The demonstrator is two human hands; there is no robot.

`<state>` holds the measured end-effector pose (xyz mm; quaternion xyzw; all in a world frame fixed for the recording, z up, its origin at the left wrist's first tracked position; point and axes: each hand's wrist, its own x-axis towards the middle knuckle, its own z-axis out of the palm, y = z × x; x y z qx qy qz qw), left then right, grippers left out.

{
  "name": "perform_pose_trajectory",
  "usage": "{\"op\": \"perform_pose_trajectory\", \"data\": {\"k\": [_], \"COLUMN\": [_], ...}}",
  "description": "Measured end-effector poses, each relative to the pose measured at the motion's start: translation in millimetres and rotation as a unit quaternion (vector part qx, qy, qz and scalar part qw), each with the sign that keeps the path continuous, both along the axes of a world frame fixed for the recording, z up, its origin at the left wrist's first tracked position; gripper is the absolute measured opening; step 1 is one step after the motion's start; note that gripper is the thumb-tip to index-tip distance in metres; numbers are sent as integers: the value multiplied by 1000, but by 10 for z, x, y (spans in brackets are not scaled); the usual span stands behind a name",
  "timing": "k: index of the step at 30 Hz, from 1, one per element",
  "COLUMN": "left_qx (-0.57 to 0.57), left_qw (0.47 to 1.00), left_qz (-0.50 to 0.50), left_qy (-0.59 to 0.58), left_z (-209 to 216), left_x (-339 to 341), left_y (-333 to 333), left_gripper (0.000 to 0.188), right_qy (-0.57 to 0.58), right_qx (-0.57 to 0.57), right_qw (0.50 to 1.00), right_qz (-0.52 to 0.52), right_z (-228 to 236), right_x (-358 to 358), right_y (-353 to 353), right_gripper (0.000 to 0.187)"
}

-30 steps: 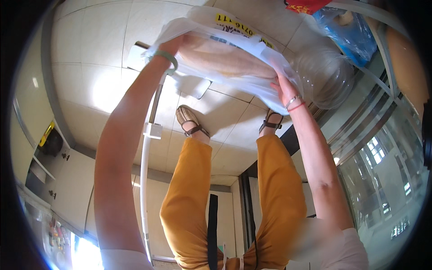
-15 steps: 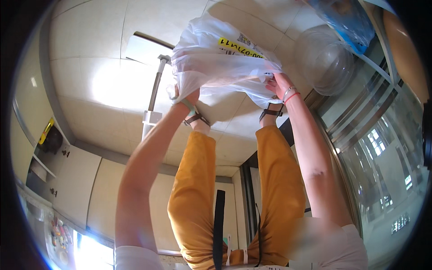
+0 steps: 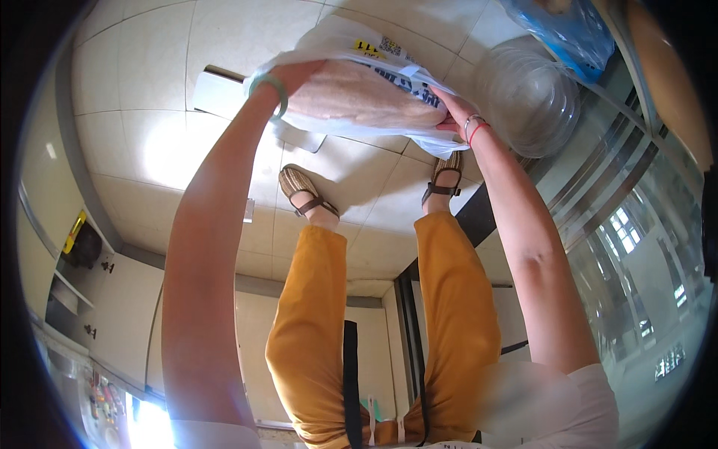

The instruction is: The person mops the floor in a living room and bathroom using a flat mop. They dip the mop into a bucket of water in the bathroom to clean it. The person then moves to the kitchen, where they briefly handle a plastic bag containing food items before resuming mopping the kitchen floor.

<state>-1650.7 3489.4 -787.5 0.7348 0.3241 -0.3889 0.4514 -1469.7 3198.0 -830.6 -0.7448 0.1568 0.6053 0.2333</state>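
A white plastic bag with printing hangs between my hands over the tiled floor, its mouth turned toward me. Inside it shows a soft pinkish-beige bundle, whose kind I cannot make out. My left hand, below a pale green bangle, reaches into the bag's left side against the bundle; its fingers are hidden. At the right end of the mouth, my right hand is closed on the bag's edge, close to the bundle.
Clear round plastic containers stand on the floor at the right, beside a blue plastic bag. A glass-fronted cabinet or door runs along the right. At left, a pale flat panel lies behind my forearm. Below are my woven shoes.
My left hand has moved up and left into the bag's mouth. The bag has lifted and tilted, bringing the beige bundle into plain sight. My right hand still grips its edge, slightly higher.
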Motion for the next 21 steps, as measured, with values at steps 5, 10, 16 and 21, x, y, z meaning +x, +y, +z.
{"op": "perform_pose_trajectory", "data": {"k": [5, 10, 16, 21], "left_qx": [-80, 25, 68, 233], "left_qw": [996, 990, 980, 940], "left_qz": [-43, -40, 24, -162], "left_qy": [3, -132, -183, -188], "left_z": [-269, 180, 144, -170], "left_x": [-52, -305, -447, -587], "left_y": [165, -185, -491, -603], "left_gripper": [48, 37, 31, 27], "right_qy": [30, -46, -211, -41], "right_qx": [4, 42, 89, -76], "right_qw": [999, 998, 972, 968], "right_qz": [-31, 29, 47, -237], "right_z": [-152, -57, -77, -485], "right_x": [-52, -560, -821, -608], "right_y": [-42, -404, -452, -441], "right_gripper": [67, 60, 54, 41]}}
